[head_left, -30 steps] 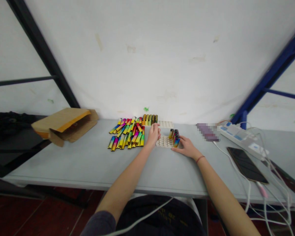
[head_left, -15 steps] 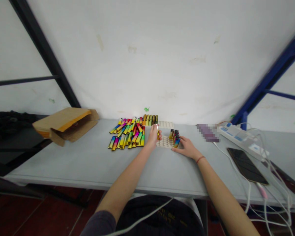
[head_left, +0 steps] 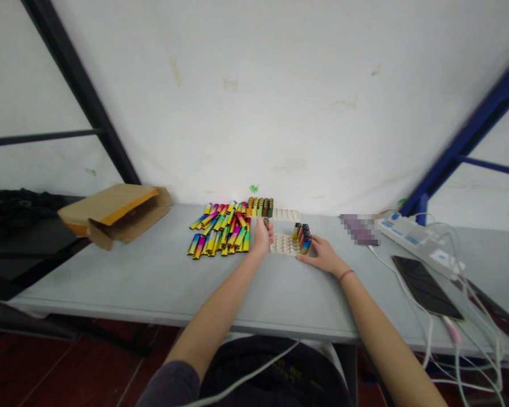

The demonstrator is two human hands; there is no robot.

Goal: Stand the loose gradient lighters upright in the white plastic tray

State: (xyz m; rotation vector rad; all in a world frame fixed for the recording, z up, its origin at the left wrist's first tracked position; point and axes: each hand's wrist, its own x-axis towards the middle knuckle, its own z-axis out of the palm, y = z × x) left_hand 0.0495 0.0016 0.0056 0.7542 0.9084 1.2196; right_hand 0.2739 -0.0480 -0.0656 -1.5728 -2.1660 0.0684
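Observation:
A pile of rainbow-coloured lighters [head_left: 221,230] lies on the grey table [head_left: 161,282]. My left hand [head_left: 262,236] is closed round one lighter [head_left: 266,222], held upright just left of a white holed tray [head_left: 283,245]. A few lighters [head_left: 302,233] stand in the right side of that tray. My right hand [head_left: 321,254] rests on the table against the tray's right edge, fingers curled beside the standing lighters.
A second tray [head_left: 285,215] with a row of standing lighters [head_left: 261,206] sits behind. An open cardboard box [head_left: 114,212] lies at the left. At the right are a power strip [head_left: 419,240], a dark phone [head_left: 426,287] and several cables [head_left: 458,333].
My left hand lifted a lighter from beside the pile and now holds it upright, slightly nearer the pile. My right hand has stayed by the tray.

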